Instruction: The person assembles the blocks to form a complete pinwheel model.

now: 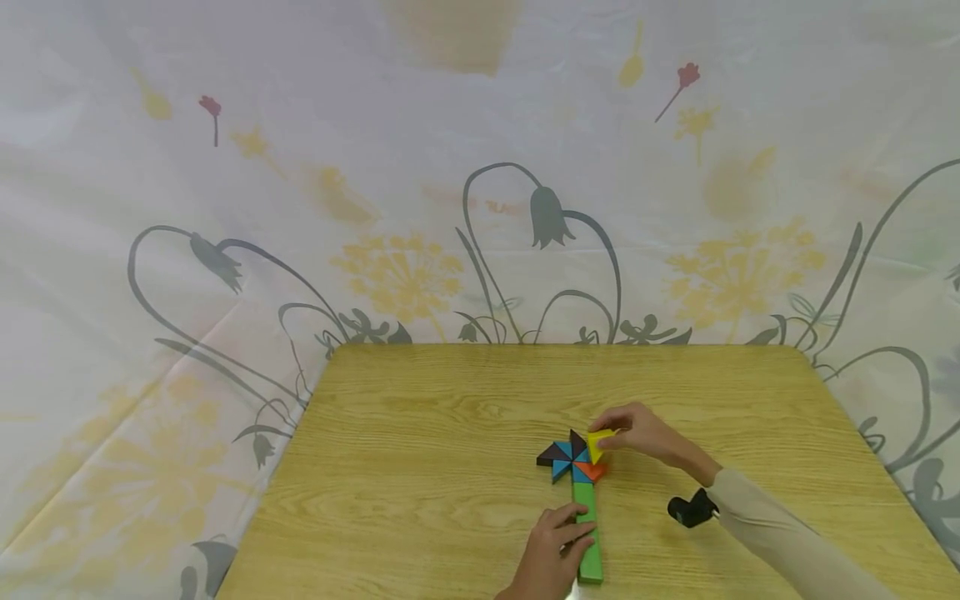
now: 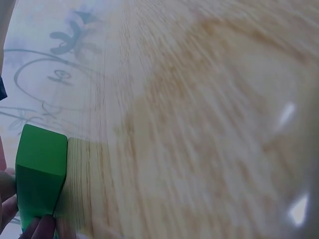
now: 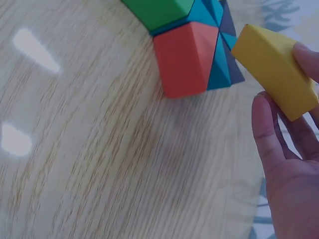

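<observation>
My right hand (image 1: 641,432) pinches a yellow wedge-shaped block (image 3: 276,69) between thumb and fingers. In the right wrist view it is held tilted beside a pinwheel of blocks. That pinwheel has blue triangular blocks (image 1: 581,474), dark triangular blocks (image 1: 551,455) and a red block (image 3: 184,62), their tips meeting in the middle. Below it a long green block (image 1: 590,562) lies like a stem, touching a blue piece. My left hand (image 1: 551,546) grips this green block, fingers across it; the left wrist view shows fingertips (image 2: 46,226) on it.
A wood-grain table (image 1: 390,467) carries the blocks. Behind and around it hangs a pale flower-printed cloth (image 1: 420,167). A small black device (image 1: 692,508) sits by the right sleeve (image 1: 780,525).
</observation>
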`<state>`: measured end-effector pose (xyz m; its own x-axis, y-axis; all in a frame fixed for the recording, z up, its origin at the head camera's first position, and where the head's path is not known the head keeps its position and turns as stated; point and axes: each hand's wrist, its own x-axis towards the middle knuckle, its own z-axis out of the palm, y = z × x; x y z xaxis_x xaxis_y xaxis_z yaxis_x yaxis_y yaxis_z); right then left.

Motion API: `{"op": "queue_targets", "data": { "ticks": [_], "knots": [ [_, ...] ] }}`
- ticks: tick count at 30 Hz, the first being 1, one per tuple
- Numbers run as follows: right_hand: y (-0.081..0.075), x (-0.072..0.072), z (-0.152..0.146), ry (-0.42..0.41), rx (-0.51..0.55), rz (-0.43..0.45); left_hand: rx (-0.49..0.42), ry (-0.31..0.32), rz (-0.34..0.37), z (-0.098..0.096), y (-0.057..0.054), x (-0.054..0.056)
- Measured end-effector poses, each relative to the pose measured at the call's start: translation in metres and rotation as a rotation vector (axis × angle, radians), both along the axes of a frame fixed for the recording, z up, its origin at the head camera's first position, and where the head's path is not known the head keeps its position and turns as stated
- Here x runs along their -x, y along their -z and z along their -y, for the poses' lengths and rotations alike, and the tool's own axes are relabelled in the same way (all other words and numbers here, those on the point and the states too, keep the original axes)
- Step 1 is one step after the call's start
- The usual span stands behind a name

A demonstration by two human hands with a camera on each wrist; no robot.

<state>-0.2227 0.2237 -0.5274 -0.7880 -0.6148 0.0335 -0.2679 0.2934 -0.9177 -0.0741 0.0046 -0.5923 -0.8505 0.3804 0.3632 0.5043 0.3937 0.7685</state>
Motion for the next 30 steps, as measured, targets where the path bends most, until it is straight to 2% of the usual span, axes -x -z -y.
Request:
{"op": "queue_targets", "data": {
  "ticks": [7, 12, 16, 22, 25, 30],
  "knots": [
    [-0.003, -0.004, 0.017, -0.095, 0.014, 0.089, 0.018, -0.032, 0.041, -0.001, -0.003, -0.002],
    [-0.005, -0.008, 0.032, -0.175, -0.007, 0.073, 0.110, -0.071, 0.041, -0.004, -0.007, -0.006],
    [-0.007, -0.011, 0.041, -0.222, -0.028, 0.026, 0.215, -0.099, -0.037, -0.006, -0.010, -0.008],
    [-0.007, -0.013, 0.051, -0.281, -0.043, -0.057, 0.261, -0.115, -0.191, -0.007, -0.009, -0.009],
    [-0.007, -0.014, 0.056, -0.322, -0.042, -0.085, 0.269, -0.114, -0.208, -0.006, -0.007, -0.009],
    [-0.008, -0.017, 0.063, -0.367, -0.076, -0.101, 0.274, -0.117, -0.197, -0.006, -0.005, -0.009]
  ]
}}
